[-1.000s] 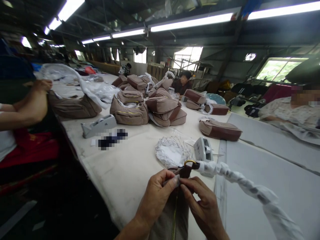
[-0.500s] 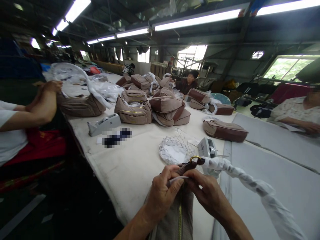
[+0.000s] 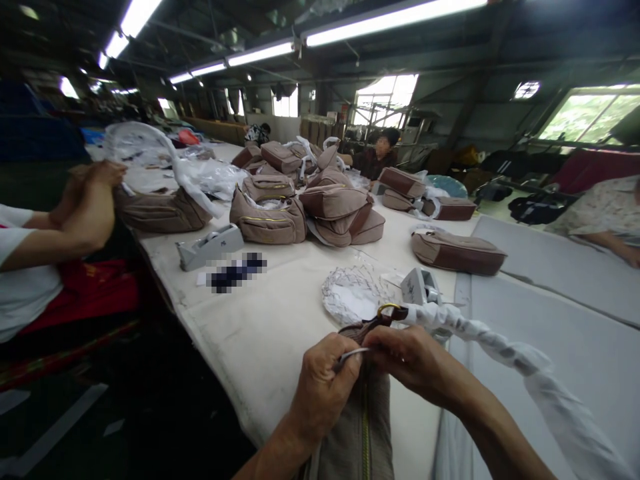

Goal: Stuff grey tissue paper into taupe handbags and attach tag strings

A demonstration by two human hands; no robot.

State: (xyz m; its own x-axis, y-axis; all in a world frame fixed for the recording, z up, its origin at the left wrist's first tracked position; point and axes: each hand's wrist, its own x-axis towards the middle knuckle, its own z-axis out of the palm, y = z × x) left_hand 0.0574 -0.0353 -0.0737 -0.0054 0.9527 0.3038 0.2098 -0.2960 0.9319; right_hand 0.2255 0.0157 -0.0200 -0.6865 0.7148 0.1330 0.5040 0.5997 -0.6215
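A taupe handbag with a gold zipper lies in front of me, its end with a brass ring pointing away. From the ring a strap wrapped in white runs off to the right. My left hand is closed, thumb and finger pinching a thin white piece over the bag's end. My right hand is closed too, fingertips pinched together at the piece's right end beside the brown strap tab. What those fingertips grip is hidden.
Beyond my hands are a pile of loose paper slips and a grey tape dispenser. Another dispenser stands left. Several bags crowd the table's middle, and one bag lies right. A co-worker's arm reaches in at left.
The view has shifted slightly. My right hand has turned a little, its fingers now closer over the white piece's end. My left hand keeps its pinch.
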